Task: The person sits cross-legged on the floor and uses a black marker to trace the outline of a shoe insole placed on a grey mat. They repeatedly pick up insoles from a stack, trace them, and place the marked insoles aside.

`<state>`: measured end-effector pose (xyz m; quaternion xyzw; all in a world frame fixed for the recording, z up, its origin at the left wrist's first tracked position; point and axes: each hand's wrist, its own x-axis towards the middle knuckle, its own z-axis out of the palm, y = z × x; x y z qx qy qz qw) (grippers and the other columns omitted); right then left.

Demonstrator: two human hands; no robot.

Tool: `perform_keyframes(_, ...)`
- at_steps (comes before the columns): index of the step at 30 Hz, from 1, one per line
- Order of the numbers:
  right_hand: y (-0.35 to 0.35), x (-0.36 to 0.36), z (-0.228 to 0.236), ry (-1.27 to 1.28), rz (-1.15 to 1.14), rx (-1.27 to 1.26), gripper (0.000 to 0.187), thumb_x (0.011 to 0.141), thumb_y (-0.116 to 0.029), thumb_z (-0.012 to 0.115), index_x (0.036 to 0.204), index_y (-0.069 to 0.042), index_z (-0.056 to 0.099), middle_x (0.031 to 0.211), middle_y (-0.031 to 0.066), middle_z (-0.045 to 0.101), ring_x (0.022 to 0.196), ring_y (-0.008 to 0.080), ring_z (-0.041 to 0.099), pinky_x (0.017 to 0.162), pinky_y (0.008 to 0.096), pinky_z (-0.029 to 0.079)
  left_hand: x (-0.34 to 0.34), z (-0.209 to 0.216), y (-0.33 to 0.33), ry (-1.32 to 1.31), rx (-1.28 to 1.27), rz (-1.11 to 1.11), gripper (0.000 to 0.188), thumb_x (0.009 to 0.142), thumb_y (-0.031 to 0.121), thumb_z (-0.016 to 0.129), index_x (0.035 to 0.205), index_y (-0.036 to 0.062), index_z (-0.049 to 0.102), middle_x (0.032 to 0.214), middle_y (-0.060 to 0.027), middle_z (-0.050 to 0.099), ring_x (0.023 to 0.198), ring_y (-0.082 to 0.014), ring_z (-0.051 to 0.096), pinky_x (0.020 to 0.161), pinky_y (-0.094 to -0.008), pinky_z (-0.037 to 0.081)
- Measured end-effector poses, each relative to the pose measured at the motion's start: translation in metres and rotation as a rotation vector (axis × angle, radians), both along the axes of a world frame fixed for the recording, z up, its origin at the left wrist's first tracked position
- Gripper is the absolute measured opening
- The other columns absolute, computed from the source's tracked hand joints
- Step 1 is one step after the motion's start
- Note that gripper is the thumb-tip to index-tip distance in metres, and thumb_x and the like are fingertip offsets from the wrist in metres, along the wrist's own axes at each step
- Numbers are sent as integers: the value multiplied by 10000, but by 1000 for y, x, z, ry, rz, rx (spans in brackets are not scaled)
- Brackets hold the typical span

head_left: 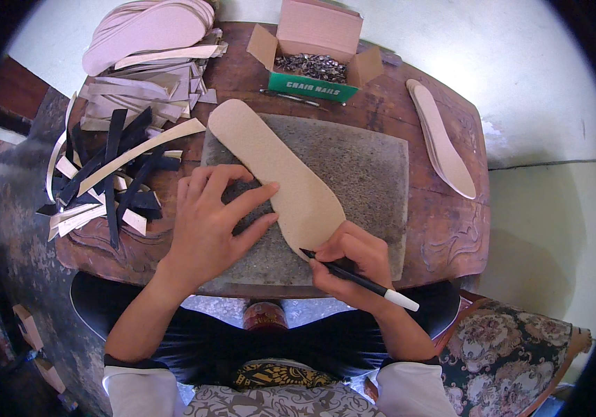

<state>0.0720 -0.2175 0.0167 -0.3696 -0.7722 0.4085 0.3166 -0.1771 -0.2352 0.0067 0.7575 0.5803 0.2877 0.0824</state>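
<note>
Pale wall (548, 229) rises beyond and to the right of a carved wooden table (444, 240), whose near edge runs below the hands. On it, under both hands, lies a grey slab (374, 181), and on that the tan sole (280, 167).

Its long axis slants: the narrower end points away, ahead of the left hand (207, 208), and the broad end comes back toward the person, close by the right hand (357, 257). That makes the right hand the nearer one to the rounded near tip, while the left sits beside the sole's left edge, about midway along.

The left hand is spread, index fingertip and thumb tip at that edge; how hard they press, I cannot tell. The right hand pinches a black pen (360, 279) between thumb and fingers, its dark point at the rim of the near tip and its white end slanting off to the right, toward the person.

Beyond the left hand are dark strips (112, 174), then pale offcuts (131, 97) and a stack of soles (148, 42). Straight ahead, past the slab, an open green box (312, 87) holds nails (315, 66). Farther out, ahead and right of the right hand, lies a small pile of soles (444, 142).
</note>
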Motion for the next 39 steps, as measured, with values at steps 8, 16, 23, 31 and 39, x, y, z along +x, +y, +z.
perform_keyframes(8, 6, 9, -5, 84, 52, -7, 214, 699, -5, 775, 782, -32, 580, 795, 94, 608, 666, 223, 646, 583, 312, 488, -1, -2, 0, -6, 1, 5, 410, 793, 299, 840, 1188, 223, 762, 1165, -23, 611, 1090, -266, 534, 880, -440, 400)
perform_keyframes(16, 15, 20, 0, 102, 211, -115, 194, 652, 12, 768, 725, -34, 593, 778, 104, 643, 704, 226, 654, 631, 325, 492, -3, -5, 0, -20, -3, 0, 404, 798, 309, 837, 1186, 227, 761, 1175, -25, 610, 1114, -273, 533, 892, -456, 408)
perform_keyframes(23, 23, 29, -7, 223, 302, -131, 187, 681, 14, 767, 720, -50, 596, 772, 96, 638, 705, 229, 652, 636, 321, 492, -2, -3, 0, -6, -20, 7, 405, 803, 315, 835, 1192, 231, 760, 1183, -26, 610, 1122, -271, 529, 896, -459, 409)
perform_keyframes(31, 19, 23, -7, 160, 152, -132, 194, 692, 2, 783, 754, -41, 605, 793, 89, 640, 718, 220, 648, 651, 322, 490, -2, -4, -1, -15, -13, 4, 406, 797, 302, 839, 1188, 227, 760, 1180, -30, 612, 1117, -272, 535, 900, -457, 412)
perform_keyframes(39, 12, 14, -2, 68, 135, -48, 194, 715, -16, 777, 783, -47, 597, 791, 84, 617, 690, 240, 654, 616, 321, 497, -2, -6, 0, -11, -2, 5, 405, 793, 301, 842, 1183, 228, 764, 1171, -23, 612, 1105, -263, 537, 880, -446, 409)
